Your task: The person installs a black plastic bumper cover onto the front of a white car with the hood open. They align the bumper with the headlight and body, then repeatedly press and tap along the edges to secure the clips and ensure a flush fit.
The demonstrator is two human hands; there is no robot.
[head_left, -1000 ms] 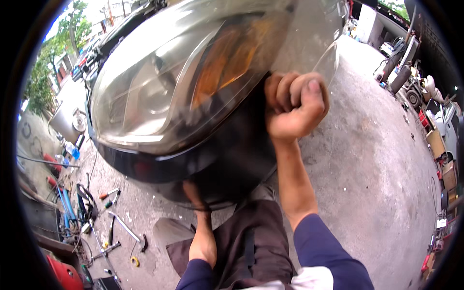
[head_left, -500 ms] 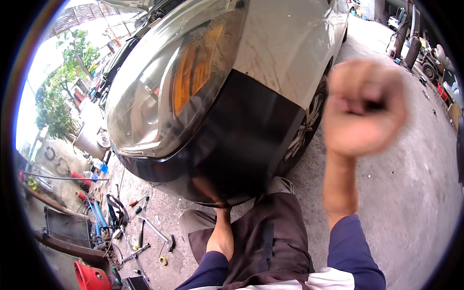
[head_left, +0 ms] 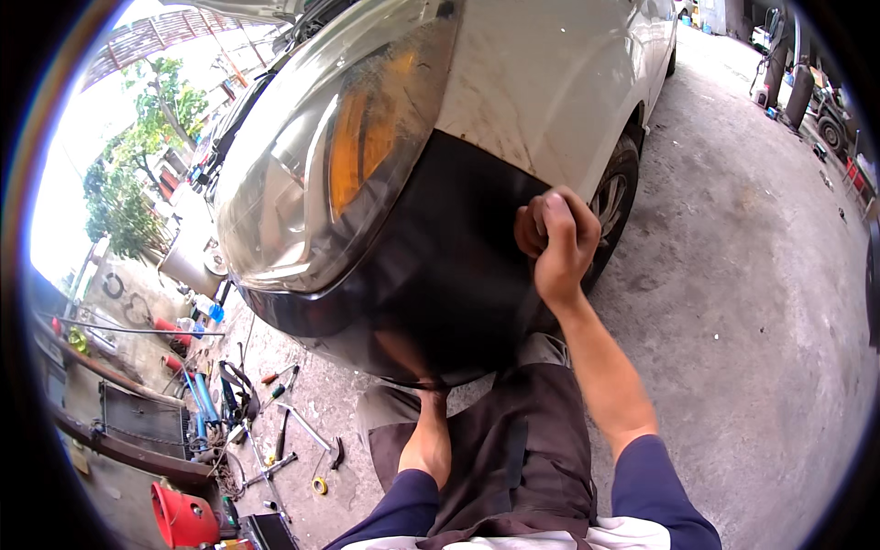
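Note:
In front of me is the front corner of a white car, with a black bumper [head_left: 440,247] below a cloudy headlight [head_left: 321,174] with an amber section. My right hand [head_left: 561,240] is closed in a fist at the bumper's upper right corner, beside the seam with the white fender [head_left: 522,92]. Nothing shows in its curled fingers. My left hand [head_left: 433,401] reaches under the bumper's lower edge; its fingers are hidden behind the black panel.
On the concrete at left lie a hammer [head_left: 337,453], a cross-shaped lug wrench [head_left: 268,472], a roll of yellow tape [head_left: 319,485] and several screwdrivers. A red bucket [head_left: 183,515] stands at lower left. The car's front wheel [head_left: 612,197] is just right of the bumper.
My right fist has swung from out at the right, where it was blurred, leftward and down to the bumper's corner. The left hand stays under the bumper's lower edge.

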